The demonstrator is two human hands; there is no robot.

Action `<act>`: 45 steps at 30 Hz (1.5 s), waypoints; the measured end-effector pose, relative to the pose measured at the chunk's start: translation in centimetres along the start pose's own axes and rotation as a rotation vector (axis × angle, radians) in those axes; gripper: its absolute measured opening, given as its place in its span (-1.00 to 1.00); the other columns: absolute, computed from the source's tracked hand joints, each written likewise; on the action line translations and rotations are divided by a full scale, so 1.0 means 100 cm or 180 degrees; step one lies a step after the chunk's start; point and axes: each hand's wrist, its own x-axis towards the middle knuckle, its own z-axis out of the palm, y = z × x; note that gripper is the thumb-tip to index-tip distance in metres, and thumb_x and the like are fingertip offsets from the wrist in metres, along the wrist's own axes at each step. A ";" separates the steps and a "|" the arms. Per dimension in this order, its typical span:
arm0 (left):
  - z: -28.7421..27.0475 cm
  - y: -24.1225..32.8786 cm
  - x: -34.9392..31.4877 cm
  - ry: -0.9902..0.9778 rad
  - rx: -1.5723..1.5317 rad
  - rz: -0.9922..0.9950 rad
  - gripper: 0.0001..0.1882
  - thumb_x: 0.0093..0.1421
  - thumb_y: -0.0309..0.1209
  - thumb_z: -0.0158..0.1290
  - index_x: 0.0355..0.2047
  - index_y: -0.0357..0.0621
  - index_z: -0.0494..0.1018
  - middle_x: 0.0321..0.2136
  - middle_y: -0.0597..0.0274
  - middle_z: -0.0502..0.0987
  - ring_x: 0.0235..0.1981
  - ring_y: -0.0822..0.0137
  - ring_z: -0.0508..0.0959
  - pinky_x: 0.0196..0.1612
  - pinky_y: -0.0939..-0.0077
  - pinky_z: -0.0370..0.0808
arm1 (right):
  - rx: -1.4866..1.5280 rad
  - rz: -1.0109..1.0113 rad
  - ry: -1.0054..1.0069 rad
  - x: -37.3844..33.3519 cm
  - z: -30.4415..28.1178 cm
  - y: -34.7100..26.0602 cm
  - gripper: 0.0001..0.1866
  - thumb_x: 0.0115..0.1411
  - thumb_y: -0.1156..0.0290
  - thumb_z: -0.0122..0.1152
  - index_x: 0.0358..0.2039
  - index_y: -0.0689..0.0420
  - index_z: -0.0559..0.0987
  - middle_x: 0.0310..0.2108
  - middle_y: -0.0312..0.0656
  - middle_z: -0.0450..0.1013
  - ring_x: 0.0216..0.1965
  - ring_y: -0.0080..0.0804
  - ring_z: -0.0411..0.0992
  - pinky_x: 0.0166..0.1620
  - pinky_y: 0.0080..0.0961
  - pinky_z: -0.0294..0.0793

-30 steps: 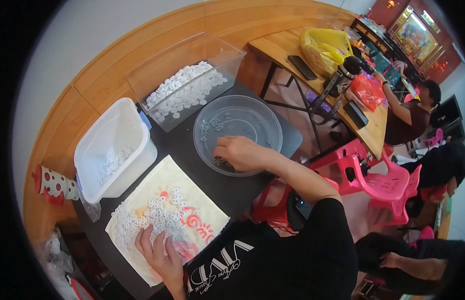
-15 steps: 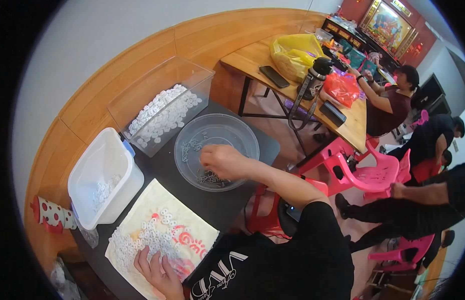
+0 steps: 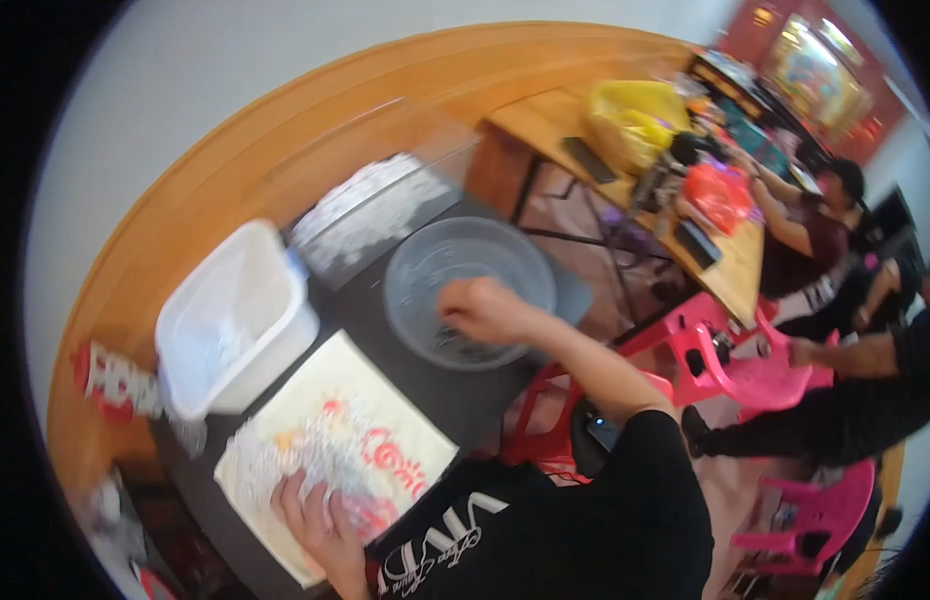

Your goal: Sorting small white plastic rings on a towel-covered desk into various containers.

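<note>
My right hand [image 3: 485,308] is over a round clear plastic tub [image 3: 533,265], fingers curled together; blur hides what they hold, if anything. Small grey metal pieces [image 3: 467,348], like screws or pins, lie at the tub's bottom beneath that hand. My left hand [image 3: 320,520] rests with fingers spread on a cream cloth [image 3: 350,378] with red printing. Many small white discs [image 3: 275,462], ring-shaped with a centre hole, are scattered over the cloth around and beside its fingers.
A white basin [image 3: 293,335] with some white pieces inside stands left on the dark table [image 3: 370,310]. Behind is a clear bin full of white discs [image 3: 370,215]. A spotted cup [image 3: 125,382] is at far left. Pink chairs [image 3: 750,375], a wooden table [image 3: 540,110] and other people are right.
The whole view has shifted, moving the tables and containers mostly rightward in the picture, with more blur. My right hand stays over the round tub; my left stays on the cloth.
</note>
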 end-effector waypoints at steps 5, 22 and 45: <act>0.000 0.004 0.007 0.0085 -0.0028 -0.0221 -0.79 0.07 -0.63 0.17 -0.25 -0.32 0.52 0.02 -0.09 0.46 0.15 -0.22 0.33 0.18 -0.02 0.30 | 0.0138 0.0363 -0.0176 -0.003 -0.019 -0.007 -0.92 0.04 0.56 0.23 -0.41 0.20 0.53 -0.43 -0.04 0.47 -0.38 0.00 0.49 -0.32 -0.21 0.46; 0.003 -0.002 -0.002 0.0064 -0.0147 -0.0029 -0.76 0.03 -0.61 0.22 -0.24 -0.25 0.56 0.02 0.00 0.47 0.14 -0.16 0.34 0.16 0.02 0.33 | 0.0672 0.0720 -0.0029 0.009 -0.019 -0.027 -0.87 0.13 0.66 0.20 -0.28 0.28 0.59 -0.41 -0.11 0.45 -0.43 -0.30 0.46 -0.36 -0.43 0.41; -0.017 0.030 -0.057 0.0417 0.0194 -0.0059 -0.78 0.00 -0.62 0.24 -0.30 -0.25 0.56 -0.05 0.02 0.52 0.08 -0.13 0.41 0.11 0.09 0.39 | 0.0522 0.0853 -0.0248 -0.017 -0.039 0.000 -0.86 0.15 0.60 0.20 -0.26 0.29 0.62 -0.44 -0.21 0.53 -0.41 -0.52 0.43 -0.32 -0.52 0.42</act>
